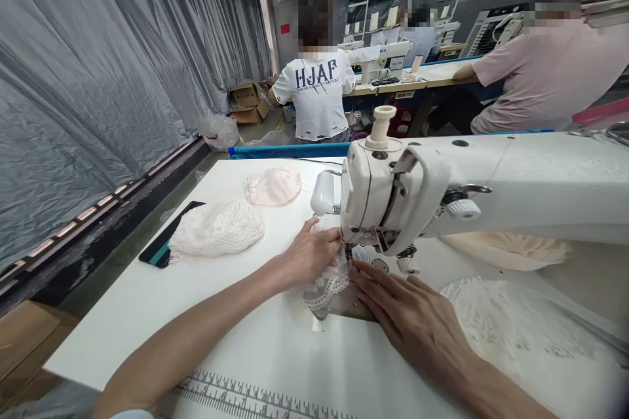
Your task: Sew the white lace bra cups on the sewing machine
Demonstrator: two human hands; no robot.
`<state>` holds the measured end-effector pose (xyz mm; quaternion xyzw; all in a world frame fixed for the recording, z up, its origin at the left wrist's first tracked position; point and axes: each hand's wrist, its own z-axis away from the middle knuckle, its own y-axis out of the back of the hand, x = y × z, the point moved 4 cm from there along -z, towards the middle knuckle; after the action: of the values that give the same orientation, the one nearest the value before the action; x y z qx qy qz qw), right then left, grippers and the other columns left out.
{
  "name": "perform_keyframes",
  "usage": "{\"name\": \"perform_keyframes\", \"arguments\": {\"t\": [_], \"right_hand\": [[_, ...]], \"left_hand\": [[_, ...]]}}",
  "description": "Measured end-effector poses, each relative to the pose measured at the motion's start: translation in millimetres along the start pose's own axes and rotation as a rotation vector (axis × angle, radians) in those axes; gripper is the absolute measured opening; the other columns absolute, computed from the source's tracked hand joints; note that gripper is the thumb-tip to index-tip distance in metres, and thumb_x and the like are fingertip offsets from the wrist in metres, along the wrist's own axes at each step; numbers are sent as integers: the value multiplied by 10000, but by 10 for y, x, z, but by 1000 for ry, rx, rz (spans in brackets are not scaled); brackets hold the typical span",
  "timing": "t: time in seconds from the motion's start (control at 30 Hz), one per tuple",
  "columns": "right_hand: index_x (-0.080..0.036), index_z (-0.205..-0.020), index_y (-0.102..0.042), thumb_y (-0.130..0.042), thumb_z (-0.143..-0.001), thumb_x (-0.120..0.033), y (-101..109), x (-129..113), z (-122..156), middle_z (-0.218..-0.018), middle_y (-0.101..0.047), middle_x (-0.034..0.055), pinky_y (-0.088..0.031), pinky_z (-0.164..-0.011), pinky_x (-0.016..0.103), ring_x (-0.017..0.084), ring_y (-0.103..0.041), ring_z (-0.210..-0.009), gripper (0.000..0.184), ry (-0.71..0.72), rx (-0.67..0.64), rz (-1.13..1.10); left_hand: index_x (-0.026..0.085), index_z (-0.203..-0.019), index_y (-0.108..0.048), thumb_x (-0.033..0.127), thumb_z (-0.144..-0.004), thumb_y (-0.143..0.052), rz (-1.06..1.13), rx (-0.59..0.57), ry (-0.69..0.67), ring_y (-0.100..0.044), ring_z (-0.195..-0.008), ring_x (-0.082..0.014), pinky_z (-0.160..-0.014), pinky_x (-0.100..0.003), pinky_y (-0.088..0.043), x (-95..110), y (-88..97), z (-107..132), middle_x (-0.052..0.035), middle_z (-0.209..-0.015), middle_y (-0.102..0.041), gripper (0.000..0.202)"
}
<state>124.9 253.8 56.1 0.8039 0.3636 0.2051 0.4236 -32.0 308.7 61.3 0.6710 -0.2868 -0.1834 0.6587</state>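
Note:
A strip of white lace fabric [328, 293] with a scalloped edge lies under the needle area of a white sewing machine [376, 190]. Just left of the needle, my left hand [314, 254] is closed on the lace, its fingers curled and the thumb pointing away from me. To the needle's right, my right hand [410, 308] lies flat with its fingers stretched out. Its fingertips touch the lace edge close to the presser foot. The machine head hides part of the fabric, and I cannot make out the stitching.
Left on the white table [236, 314] sit a white lace piece [216, 230] over a dark flat object and a pinkish piece [274, 186]. More lace [515, 321] lies right, beside beige fabric [511, 249]. A printed ruler [230, 399] runs along the front. People sit beyond.

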Motion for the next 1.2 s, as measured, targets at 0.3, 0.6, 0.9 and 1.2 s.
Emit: {"name": "perform_keyframes", "arguments": {"t": [0.3, 0.6, 0.9, 1.2], "right_hand": [[-162, -987, -654, -305, -960, -154, 34, -58, 32, -1057, -694, 91, -397, -527, 273, 139, -636, -651, 350, 26, 30, -50], [-181, -922, -648, -349, -967, -220, 62, -91, 53, -954, -705, 59, -407, -556, 271, 136, -638, -672, 304, 27, 28, -198], [-181, -958, -658, -357, -963, -219, 79, -79, 41, -977, -711, 66, -431, -557, 267, 134, -645, -669, 303, 25, 22, -213], [-182, -965, -643, -341, -971, -220, 59, -82, 44, -976, -712, 49, -407, -525, 270, 129, -642, -637, 305, 16, 27, -207]], "left_hand": [[151, -979, -565, 99, -896, -435, -109, 232, -90, -558, -1007, -159, -1020, -421, -278, 350, 53, 360, -71, -1101, -590, 162], [103, -956, -576, 227, -926, -465, -227, 257, -86, -552, -777, -168, -735, -327, -403, 738, 5, 656, -42, -793, -584, 169], [103, -805, -598, 179, -897, -504, -324, 247, -91, -550, -762, -174, -629, -303, -411, 754, -28, 636, -72, -864, -612, 152], [86, -874, -618, 265, -908, -504, -316, 265, -60, -555, -882, -186, -724, -312, -432, 748, -84, 662, -95, -1036, -617, 215]]}}
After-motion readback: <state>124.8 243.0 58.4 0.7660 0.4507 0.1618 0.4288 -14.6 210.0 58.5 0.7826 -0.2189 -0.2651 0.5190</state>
